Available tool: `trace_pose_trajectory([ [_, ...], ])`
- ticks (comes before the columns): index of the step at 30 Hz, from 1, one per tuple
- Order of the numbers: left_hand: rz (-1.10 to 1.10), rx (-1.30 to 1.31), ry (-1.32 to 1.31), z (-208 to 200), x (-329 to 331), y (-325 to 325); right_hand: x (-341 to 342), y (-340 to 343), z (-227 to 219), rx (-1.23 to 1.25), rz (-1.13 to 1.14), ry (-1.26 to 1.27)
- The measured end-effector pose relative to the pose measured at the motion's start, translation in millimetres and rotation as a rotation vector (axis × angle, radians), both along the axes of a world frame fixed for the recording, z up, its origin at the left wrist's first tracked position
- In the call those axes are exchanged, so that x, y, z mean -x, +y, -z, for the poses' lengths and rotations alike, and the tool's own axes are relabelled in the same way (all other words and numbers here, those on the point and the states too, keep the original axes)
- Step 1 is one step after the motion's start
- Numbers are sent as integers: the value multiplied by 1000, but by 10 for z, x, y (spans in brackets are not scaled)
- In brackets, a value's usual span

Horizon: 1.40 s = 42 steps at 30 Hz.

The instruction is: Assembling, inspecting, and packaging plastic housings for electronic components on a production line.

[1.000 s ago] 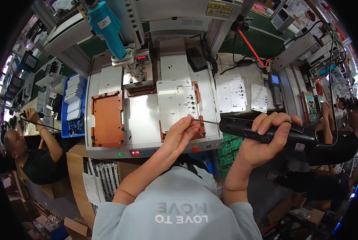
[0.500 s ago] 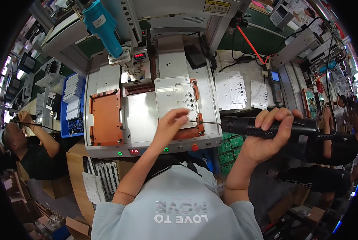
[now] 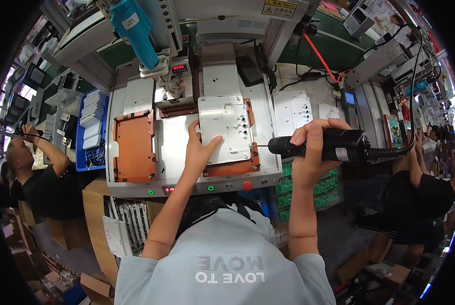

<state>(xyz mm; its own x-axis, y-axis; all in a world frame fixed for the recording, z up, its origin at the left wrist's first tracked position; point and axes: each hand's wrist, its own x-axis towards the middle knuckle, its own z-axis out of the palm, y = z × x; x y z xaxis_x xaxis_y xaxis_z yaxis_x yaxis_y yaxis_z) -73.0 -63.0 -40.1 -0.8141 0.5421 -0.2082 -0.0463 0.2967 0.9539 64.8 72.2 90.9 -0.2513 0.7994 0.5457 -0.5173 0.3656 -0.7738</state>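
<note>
My right hand (image 3: pixel 311 147) grips a black electric screwdriver (image 3: pixel 334 146) held sideways, its thin bit pointing left at the right edge of a silver metal plate (image 3: pixel 227 127). The plate lies on an orange fixture (image 3: pixel 237 165) on the right side of a grey workstation (image 3: pixel 161 137). My left hand (image 3: pixel 197 150) rests flat on the plate's lower left corner, fingers spread, holding nothing.
An empty orange fixture (image 3: pixel 133 147) sits on the left. A blue tool (image 3: pixel 136 33) hangs above. More silver plates (image 3: pixel 293 109) lie to the right, green circuit boards (image 3: pixel 301 185) below them. A blue bin (image 3: pixel 90 132) holds white parts. Other people (image 3: pixel 34 173) work left and right.
My left hand slid left from the plate's right side to its lower left corner. The screwdriver bit moved up to the plate's right edge.
</note>
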Motion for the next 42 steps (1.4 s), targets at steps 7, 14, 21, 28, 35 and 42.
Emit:
trace_pose_trajectory([
  [7, 61, -150, 68, 33, -24, -3, 27, 19, 34, -35, 9, -21],
  [14, 70, -113, 189, 187, -12, -3, 53, 28, 32, -74, -7, -19],
  [21, 55, -118, 187, 130, -51, -14, 67, 14, 39, -69, -5, -43],
  [28, 26, -155, 156, 240, -58, -8, 82, -27, 128, -95, 2, -124],
  [35, 5, -184, 140, 250, -74, -2, 87, 24, 218, -147, -51, -181],
  [42, -6, -154, 198, 461, -37, -14, 52, 47, 165, -252, -120, -254],
])
